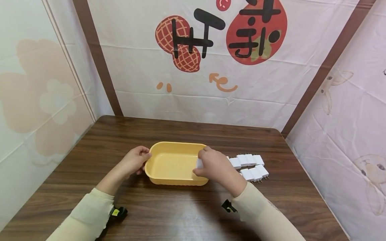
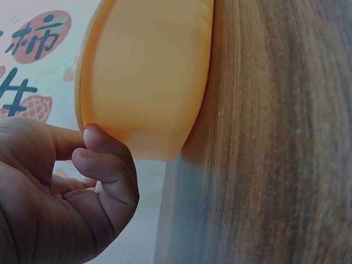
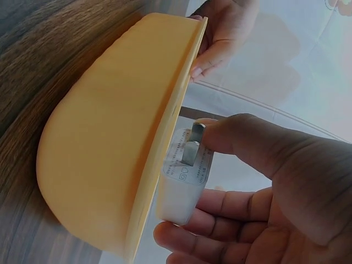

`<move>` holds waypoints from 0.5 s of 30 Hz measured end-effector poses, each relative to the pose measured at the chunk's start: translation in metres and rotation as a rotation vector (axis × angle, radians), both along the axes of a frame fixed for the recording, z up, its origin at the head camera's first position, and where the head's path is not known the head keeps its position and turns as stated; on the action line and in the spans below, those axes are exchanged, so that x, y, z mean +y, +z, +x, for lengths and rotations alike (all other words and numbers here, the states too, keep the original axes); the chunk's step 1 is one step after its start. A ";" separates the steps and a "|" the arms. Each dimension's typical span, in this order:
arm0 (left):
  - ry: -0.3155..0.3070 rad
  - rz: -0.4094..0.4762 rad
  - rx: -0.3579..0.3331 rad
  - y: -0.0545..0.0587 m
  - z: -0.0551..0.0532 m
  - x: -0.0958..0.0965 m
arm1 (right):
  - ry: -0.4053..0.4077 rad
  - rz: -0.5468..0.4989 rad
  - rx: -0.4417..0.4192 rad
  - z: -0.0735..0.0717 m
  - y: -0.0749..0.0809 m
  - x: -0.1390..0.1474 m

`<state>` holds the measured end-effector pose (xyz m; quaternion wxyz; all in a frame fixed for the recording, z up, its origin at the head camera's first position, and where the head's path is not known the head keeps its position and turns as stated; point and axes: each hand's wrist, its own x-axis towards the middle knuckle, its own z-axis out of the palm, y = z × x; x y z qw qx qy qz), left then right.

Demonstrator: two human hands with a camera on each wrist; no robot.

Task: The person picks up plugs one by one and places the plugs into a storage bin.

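Note:
A yellow plastic basin (image 1: 173, 167) stands on the table, its visible inside bare. My left hand (image 1: 134, 160) grips the basin's left end, with fingertips at the rim in the left wrist view. Over the basin's right end, my right hand (image 1: 215, 165) holds a white charger plug (image 3: 184, 176) between thumb and fingers. The plug's metal prongs face the camera in the right wrist view, and its body overlaps the basin's rim there. Right of the basin, several more white charger plugs (image 1: 245, 160) lie in two rows, partly hidden behind my right hand.
The brown wood-grain table (image 1: 169, 211) carries everything. Behind it hangs a white printed cloth (image 1: 135, 80), with further cloths along the left and right sides. Black wrist straps (image 1: 120, 213) sit at both sleeves.

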<state>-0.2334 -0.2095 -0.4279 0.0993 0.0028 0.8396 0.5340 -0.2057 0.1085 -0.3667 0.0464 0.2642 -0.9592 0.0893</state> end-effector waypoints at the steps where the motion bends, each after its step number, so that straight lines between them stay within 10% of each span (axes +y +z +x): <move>1: 0.001 0.000 -0.001 0.000 0.000 0.000 | 0.005 0.002 0.003 0.000 0.000 -0.001; 15: 0.006 -0.001 0.006 -0.002 -0.001 -0.001 | 0.014 0.027 0.001 -0.005 0.001 -0.019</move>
